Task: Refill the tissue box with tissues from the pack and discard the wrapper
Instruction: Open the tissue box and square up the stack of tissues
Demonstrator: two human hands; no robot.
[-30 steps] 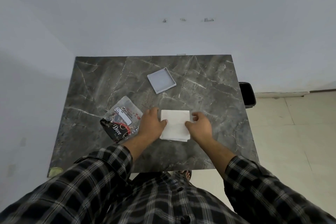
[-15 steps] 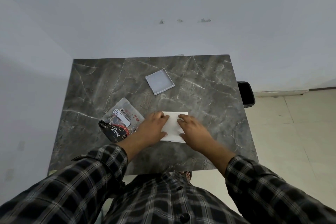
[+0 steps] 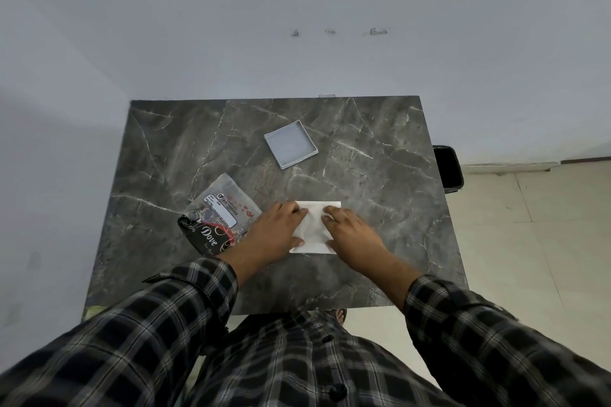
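A white stack of tissues point(image 3: 314, 225) lies flat on the dark marble table point(image 3: 380, 182), near its front edge. My left hand point(image 3: 272, 235) rests on the stack's left side and my right hand point(image 3: 350, 235) on its right side, fingers spread flat over the top. The empty plastic wrapper point(image 3: 216, 213), clear with a black printed end, lies just left of my left hand. A shallow grey square tissue box point(image 3: 291, 149) sits open and empty further back, apart from both hands.
A black bin point(image 3: 448, 168) stands on the floor beyond the table's right edge. The table's back edge meets a pale wall. Tiled floor lies to the right.
Both hands have slid from the stack's outer edges onto its top, closer together, covering more of the tissues. The stack, wrapper and box stay in place.
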